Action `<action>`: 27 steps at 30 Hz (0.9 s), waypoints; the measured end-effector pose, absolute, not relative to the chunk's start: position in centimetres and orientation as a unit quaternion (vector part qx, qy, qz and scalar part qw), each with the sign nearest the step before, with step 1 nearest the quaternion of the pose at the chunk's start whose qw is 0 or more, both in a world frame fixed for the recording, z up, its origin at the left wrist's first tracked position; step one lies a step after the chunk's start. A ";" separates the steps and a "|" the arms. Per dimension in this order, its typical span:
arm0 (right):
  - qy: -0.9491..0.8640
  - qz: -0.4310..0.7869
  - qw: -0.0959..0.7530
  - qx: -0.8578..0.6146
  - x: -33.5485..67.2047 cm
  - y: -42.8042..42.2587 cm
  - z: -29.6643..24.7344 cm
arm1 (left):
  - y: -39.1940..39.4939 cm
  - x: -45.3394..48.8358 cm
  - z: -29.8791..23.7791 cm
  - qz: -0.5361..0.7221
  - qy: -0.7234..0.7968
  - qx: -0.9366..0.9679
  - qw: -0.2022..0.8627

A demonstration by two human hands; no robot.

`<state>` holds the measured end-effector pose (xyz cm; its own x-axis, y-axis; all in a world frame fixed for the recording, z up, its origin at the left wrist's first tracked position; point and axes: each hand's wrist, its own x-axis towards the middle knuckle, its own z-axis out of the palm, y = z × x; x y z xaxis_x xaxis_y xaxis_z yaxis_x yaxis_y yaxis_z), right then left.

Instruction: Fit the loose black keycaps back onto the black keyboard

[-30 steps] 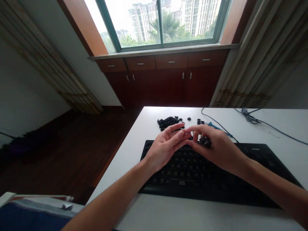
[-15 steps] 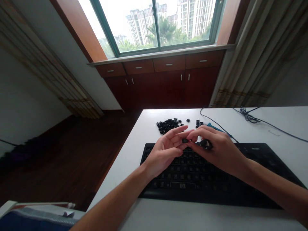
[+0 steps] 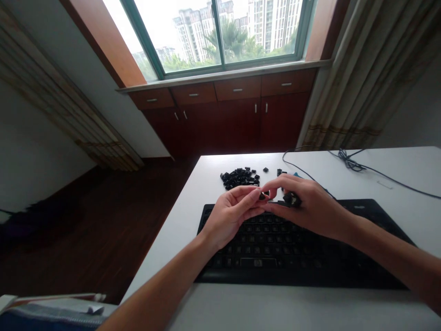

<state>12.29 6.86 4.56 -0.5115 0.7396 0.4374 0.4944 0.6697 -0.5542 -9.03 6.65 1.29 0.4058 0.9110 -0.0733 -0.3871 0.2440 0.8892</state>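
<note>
Head view: looking forward and down across a white table (image 3: 310,305) at both forearms, and tilted a little differently from the earlier frame.

Left hand (image 3: 232,218): hovering above the keyboard's middle, its fingers curling in more tightly than half a second ago and pinching a single black keycap (image 3: 262,196) at the fingertips.

Right hand (image 3: 310,207): hovering above the keyboard's upper right, narrowly closed around a dark clump of keycaps (image 3: 292,199), with its fingertips reaching toward the single black keycap.

Keyboard (image 3: 275,262): lying flat and black beneath both hands, serving as the landmark here.

Loose parts: a pile of black keycaps (image 3: 239,178) is lying just beyond the keyboard's far edge, with a few strays to its right.

Cable: a dark cable (image 3: 351,166) is looping past the keyboard's far right, beside a small blue item (image 3: 296,175).

Background: beyond the keyboard, red-brown cabinets (image 3: 237,119) are standing under a window (image 3: 213,32), with a curtain (image 3: 358,78) hanging to the right.
</note>
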 end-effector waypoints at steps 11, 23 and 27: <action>-0.877 0.196 0.303 -0.317 13.1 7.5 5.0 | 6.6 -9.2 1.2 0.395 0.315 0.439 0.743; -0.870 0.106 0.316 -0.363 12.2 6.5 4.3 | 6.6 -9.1 1.3 0.371 0.349 0.497 0.702; -0.872 0.100 0.319 -0.358 12.2 6.5 4.2 | 6.5 -9.0 1.3 0.362 0.361 0.510 0.692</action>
<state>12.18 6.48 4.21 -0.5405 0.6875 0.4850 0.5606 0.7241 -0.4018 -8.98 6.55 1.33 0.4776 0.8688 -0.1302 -0.1316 0.2173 0.9672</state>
